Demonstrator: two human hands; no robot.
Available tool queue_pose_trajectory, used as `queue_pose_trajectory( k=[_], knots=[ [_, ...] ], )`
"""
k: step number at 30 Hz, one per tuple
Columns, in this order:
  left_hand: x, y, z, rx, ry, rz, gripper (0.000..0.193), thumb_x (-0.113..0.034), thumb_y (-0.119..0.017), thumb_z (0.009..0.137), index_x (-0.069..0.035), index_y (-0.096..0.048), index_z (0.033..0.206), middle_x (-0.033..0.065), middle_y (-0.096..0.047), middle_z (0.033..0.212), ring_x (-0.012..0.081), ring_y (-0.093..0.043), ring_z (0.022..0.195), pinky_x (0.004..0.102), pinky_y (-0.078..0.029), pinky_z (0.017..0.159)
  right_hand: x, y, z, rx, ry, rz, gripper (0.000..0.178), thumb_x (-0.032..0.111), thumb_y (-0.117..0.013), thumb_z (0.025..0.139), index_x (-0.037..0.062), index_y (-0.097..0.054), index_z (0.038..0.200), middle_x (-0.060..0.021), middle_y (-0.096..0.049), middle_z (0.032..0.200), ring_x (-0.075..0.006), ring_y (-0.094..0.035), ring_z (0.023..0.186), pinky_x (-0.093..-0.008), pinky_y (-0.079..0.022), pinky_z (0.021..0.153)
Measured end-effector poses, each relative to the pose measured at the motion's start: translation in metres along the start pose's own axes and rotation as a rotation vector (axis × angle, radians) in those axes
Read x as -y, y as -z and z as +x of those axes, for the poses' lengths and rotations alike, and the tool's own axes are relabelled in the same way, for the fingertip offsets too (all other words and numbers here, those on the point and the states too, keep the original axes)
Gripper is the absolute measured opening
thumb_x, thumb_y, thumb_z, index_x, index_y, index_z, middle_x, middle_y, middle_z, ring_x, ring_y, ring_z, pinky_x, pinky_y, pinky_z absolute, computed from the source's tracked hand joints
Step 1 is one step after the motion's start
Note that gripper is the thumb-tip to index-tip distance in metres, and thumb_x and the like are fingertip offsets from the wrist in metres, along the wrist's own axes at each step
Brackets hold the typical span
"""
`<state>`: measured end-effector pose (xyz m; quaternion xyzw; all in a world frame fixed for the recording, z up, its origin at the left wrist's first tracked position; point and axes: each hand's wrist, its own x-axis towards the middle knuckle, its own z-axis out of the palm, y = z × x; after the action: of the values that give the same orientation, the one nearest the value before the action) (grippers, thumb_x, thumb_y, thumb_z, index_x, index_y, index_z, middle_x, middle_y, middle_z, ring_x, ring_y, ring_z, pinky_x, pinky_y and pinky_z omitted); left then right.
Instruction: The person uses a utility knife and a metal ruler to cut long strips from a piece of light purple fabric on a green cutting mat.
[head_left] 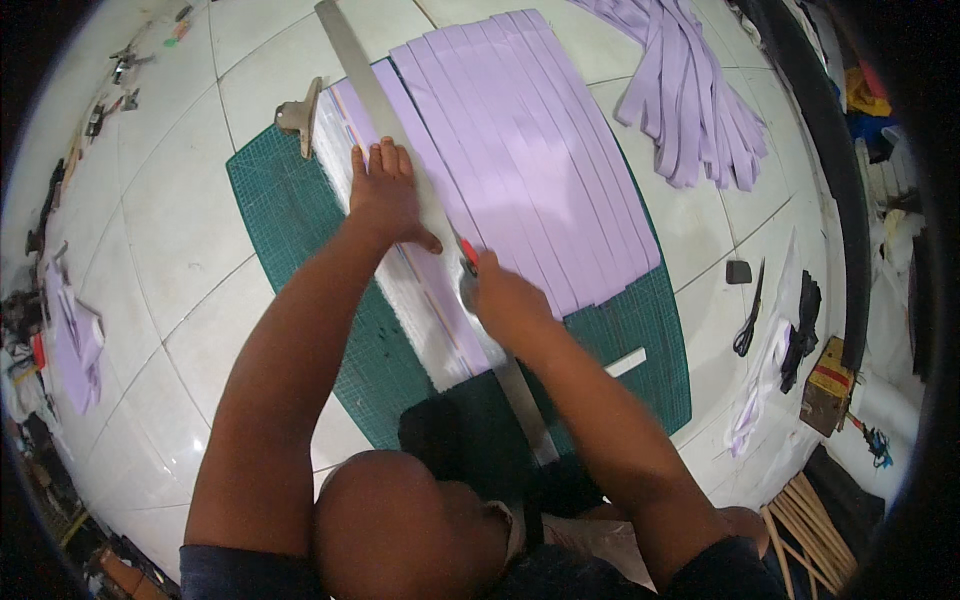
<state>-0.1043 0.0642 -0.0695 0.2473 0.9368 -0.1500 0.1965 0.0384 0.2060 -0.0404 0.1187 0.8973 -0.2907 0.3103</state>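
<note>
My left hand lies flat with its fingers apart, pressing on a long metal ruler and the lilac fabric beside it. In my right hand is a red-handled cutter, closed in the fingers against the ruler's right edge; my hand hides most of it. Under the ruler runs a lilac fabric piece with a white fringed edge. To its right, several cut lilac strips lie side by side. Everything rests on a green cutting mat.
A metal clip grips the fabric's far left corner. On the tiled floor, loose lilac strips lie at the far right, with black scissors and a dark block nearer. A small white bar sits on the mat. Wooden sticks lie at lower right.
</note>
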Motion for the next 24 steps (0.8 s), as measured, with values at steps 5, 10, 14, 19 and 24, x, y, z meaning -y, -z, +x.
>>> queue_pose_trajectory(
  k=[5, 10, 14, 19, 24],
  knots=[
    [0.000, -0.008, 0.001, 0.009, -0.007, -0.039, 0.150, -0.077, -0.081, 0.043, 0.013, -0.020, 0.146, 0.0328, -0.022, 0.155, 0.0432, -0.023, 0.146, 0.0601, -0.014, 0.118, -0.054, -0.030, -0.084, 0.192, -0.199, 0.005, 0.033, 0.027, -0.048, 0.096, 0.0025, -0.043, 0.117, -0.0290, -0.067, 0.096, -0.0492, -0.064, 0.094, -0.0575, -0.048, 0.082],
    [0.000, -0.007, 0.001, 0.001, -0.018, -0.060, 0.150, -0.076, -0.081, 0.043, 0.013, -0.020, 0.147, 0.0330, -0.020, 0.155, 0.0442, -0.022, 0.146, 0.0600, -0.015, 0.118, -0.096, -0.046, -0.158, 0.371, -0.397, -0.140, 0.030, 0.031, -0.040, 0.101, 0.0023, -0.043, 0.112, -0.0295, -0.067, 0.093, -0.0495, -0.066, 0.090, -0.0567, -0.051, 0.079],
    [0.001, -0.004, 0.005, 0.010, -0.028, -0.072, 0.151, -0.077, -0.081, 0.043, 0.013, -0.018, 0.147, 0.0330, -0.018, 0.156, 0.0446, -0.020, 0.147, 0.0587, -0.014, 0.118, -0.102, -0.030, -0.170, 0.292, -0.289, -0.177, 0.028, 0.029, -0.042, 0.101, 0.0021, -0.043, 0.109, -0.0278, -0.067, 0.088, -0.0478, -0.067, 0.083, -0.0570, -0.051, 0.072],
    [0.005, 0.001, 0.001, 0.099, -0.012, -0.021, 0.154, -0.079, -0.079, 0.045, 0.013, -0.013, 0.149, 0.0331, -0.013, 0.158, 0.0441, -0.017, 0.147, 0.0563, -0.011, 0.120, -0.049, 0.006, -0.104, -0.046, -0.046, -0.019, 0.025, 0.023, -0.046, 0.098, 0.0019, -0.044, 0.110, -0.0265, -0.067, 0.089, -0.0473, -0.066, 0.083, -0.0589, -0.050, 0.076],
    [-0.007, 0.006, 0.005, 0.059, -0.008, -0.013, 0.154, -0.081, -0.078, 0.043, 0.011, -0.015, 0.150, 0.0301, -0.016, 0.158, 0.0418, -0.019, 0.148, 0.0551, -0.012, 0.119, -0.008, 0.006, 0.013, -0.171, 0.020, -0.029, 0.028, 0.021, -0.050, 0.095, 0.0000, -0.044, 0.113, -0.0276, -0.066, 0.096, -0.0460, -0.066, 0.088, -0.0568, -0.050, 0.077]
  ],
)
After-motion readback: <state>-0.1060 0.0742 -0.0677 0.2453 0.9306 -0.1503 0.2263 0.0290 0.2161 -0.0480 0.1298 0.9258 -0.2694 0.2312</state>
